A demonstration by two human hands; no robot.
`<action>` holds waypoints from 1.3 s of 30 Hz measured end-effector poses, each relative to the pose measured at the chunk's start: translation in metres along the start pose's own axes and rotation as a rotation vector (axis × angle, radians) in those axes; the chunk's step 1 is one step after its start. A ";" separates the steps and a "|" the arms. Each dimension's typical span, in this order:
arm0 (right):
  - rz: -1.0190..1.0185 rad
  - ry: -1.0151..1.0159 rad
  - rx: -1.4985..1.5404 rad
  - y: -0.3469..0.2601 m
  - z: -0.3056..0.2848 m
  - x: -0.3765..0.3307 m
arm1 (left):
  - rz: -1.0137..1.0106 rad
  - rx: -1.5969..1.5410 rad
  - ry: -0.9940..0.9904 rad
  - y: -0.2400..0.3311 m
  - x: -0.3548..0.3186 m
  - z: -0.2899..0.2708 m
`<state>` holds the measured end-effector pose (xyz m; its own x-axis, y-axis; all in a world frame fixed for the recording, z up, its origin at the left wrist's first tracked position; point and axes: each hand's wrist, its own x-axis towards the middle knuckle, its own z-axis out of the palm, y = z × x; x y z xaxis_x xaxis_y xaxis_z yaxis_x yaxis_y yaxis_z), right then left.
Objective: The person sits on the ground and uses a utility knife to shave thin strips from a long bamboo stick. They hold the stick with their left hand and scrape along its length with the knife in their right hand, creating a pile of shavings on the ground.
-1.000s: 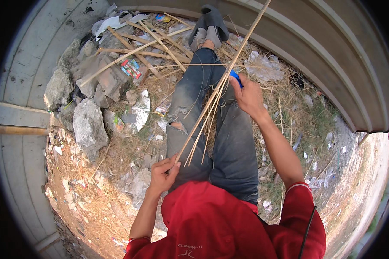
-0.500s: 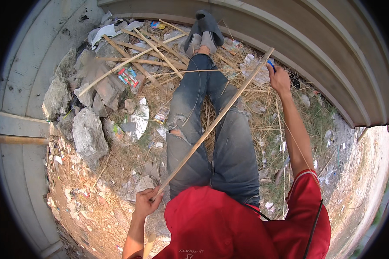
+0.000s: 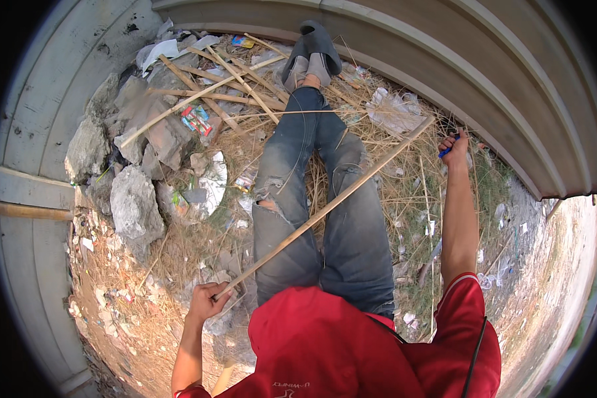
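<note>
- One long stick, pale tan, dry-looking and nearly straight, slants across the scene, seen from above.
- Its near end sits in the left hand, whose fingers are closed around it.
- From that grip the stick runs away and to the right, passing over both legs of the person's dark, dusty trousers, which are torn at the knees.
- It has a narrow, strip-like shape and looks broader at its far tip; the finer grain is too small to make out.
- Just beyond the far tip, to the right and apart from it, the right hand is curled around a small blue object, mostly hidden by the fingers.
- Ahead of the left grip and a little left, grey rocks lie on littered, straw-covered ground.
- Farther out, beyond the rocks, a loose heap of similar sticks lies crisscrossed beside the person's grey shoes.
- Past the stick's far tip, a ribbed panel curves along the edge.
</note>
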<state>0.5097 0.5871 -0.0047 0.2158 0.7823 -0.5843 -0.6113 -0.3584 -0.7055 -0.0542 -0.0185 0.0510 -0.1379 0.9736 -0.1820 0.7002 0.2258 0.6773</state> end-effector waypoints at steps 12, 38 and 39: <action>-0.092 -0.378 -0.109 0.092 0.058 -0.085 | -0.037 0.067 -0.118 0.005 0.014 -0.012; -0.865 -0.743 -1.376 0.144 0.088 -0.278 | -0.081 -0.229 0.154 0.179 0.200 0.071; -0.851 -0.793 -1.397 0.145 0.090 -0.287 | -0.069 -0.208 0.161 0.181 0.200 0.070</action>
<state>0.2908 0.3562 0.0966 -0.5348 0.8403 0.0888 0.5663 0.4345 -0.7004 0.0944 0.2143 0.0873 -0.3013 0.9449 -0.1281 0.5284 0.2773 0.8024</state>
